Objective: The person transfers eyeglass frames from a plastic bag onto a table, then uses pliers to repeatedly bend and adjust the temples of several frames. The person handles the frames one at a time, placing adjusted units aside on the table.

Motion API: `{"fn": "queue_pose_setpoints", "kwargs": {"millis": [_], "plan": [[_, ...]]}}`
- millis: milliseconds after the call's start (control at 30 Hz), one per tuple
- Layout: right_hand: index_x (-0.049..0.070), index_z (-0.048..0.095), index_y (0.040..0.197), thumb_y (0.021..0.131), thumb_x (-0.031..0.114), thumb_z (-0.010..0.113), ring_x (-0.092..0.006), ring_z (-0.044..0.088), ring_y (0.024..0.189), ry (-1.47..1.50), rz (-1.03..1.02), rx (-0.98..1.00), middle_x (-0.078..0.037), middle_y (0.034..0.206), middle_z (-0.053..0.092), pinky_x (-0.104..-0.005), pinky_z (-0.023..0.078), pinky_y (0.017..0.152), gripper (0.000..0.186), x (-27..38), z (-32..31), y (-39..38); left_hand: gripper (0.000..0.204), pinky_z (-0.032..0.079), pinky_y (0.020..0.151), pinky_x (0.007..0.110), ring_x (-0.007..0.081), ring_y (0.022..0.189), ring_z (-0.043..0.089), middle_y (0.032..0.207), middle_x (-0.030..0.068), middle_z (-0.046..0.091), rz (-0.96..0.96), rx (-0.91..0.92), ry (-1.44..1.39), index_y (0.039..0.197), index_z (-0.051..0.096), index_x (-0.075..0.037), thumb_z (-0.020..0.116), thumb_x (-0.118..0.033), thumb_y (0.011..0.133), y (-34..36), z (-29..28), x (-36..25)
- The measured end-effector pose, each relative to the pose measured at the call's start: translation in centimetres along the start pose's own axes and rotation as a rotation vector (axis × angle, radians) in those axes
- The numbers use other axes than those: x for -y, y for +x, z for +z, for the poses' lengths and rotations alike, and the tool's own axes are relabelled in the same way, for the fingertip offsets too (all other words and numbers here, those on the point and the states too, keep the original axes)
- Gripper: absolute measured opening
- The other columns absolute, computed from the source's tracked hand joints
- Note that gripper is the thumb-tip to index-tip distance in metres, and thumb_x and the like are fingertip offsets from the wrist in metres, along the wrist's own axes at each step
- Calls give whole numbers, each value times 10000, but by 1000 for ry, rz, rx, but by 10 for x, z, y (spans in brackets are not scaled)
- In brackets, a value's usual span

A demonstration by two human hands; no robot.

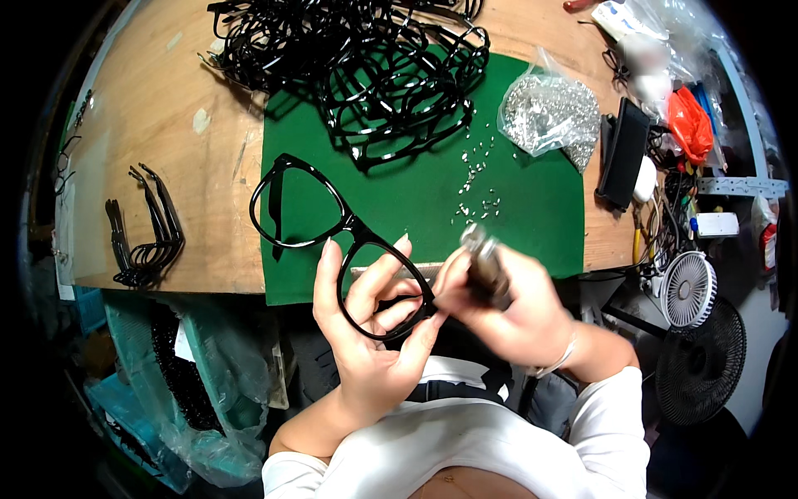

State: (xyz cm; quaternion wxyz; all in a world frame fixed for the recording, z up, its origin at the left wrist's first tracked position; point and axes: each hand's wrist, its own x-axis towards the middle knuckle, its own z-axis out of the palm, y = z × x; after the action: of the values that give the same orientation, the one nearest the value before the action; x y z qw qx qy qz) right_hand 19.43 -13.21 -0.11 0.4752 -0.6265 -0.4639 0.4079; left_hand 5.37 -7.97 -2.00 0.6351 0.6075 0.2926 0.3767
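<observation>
A black eyeglass frame [352,223] with large round rims is tilted over the table's near edge. My left hand [366,366] grips it by the nearer rim, fingers behind and through the opening, thumb near the hinge end. One temple arm hangs at the frame's far end. In my right hand [528,320] is a blurred metal hand tool [489,270], silver at its tip; its exact kind cannot be made out. The right fingertips meet the frame's near hinge corner beside my left thumb. Whether they also pinch a small part there is hidden.
A green mat [532,224] covers the wooden table's middle. On it lie a large pile of black eyeglass frames [399,91], scattered tiny silver pieces [472,173] and a clear bag [544,108] of them. Several frames [154,254] stand left. Fans [688,287] stand right.
</observation>
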Motion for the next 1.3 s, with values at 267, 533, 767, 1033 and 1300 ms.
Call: {"fn": "queue_pose_setpoints", "kwargs": {"millis": [267, 533, 767, 1033, 1300], "plan": [[11, 485, 895, 820, 128, 587, -69, 481, 725, 521, 261, -107, -14, 794, 517, -216, 415, 662, 172, 4, 13, -3, 860, 474, 812, 271, 161, 937, 503, 1229, 187, 394, 76, 4, 105, 1323, 21, -69, 583, 110, 698, 8, 10, -4], [46, 508, 822, 841, 246, 564, -62, 469, 679, 660, 516, 232, 2, 749, 511, -201, 395, 628, 208, 21, -13, 12, 832, 458, 852, 320, 222, 1033, 507, 1227, 201, 408, -146, 128, -194, 1317, 19, -68, 578, 99, 723, 23, 1, -19], [60, 494, 795, 848, 258, 550, -73, 465, 651, 701, 526, 387, 2, 721, 496, -205, 385, 598, 213, 35, -14, 22, 845, 462, 844, 337, 227, 1027, 515, 1203, 185, 447, -249, 113, -378, 1316, 21, -76, 597, 92, 720, 25, -9, -36], [38, 479, 783, 843, 183, 557, -45, 396, 662, 422, 345, 277, 28, 717, 463, -200, 366, 599, 176, 33, -3, 19, 844, 453, 856, 333, 214, 1022, 510, 1182, 180, 464, -237, 167, -210, 1319, 14, -67, 598, 82, 728, 23, -19, -33], [44, 471, 779, 843, 194, 559, -43, 393, 643, 518, 493, 350, 26, 705, 453, -195, 358, 571, 185, 30, -1, 19, 852, 458, 854, 327, 212, 1039, 499, 1187, 183, 463, -224, 197, -222, 1317, 7, -59, 598, 92, 722, 19, -26, -28]]}}
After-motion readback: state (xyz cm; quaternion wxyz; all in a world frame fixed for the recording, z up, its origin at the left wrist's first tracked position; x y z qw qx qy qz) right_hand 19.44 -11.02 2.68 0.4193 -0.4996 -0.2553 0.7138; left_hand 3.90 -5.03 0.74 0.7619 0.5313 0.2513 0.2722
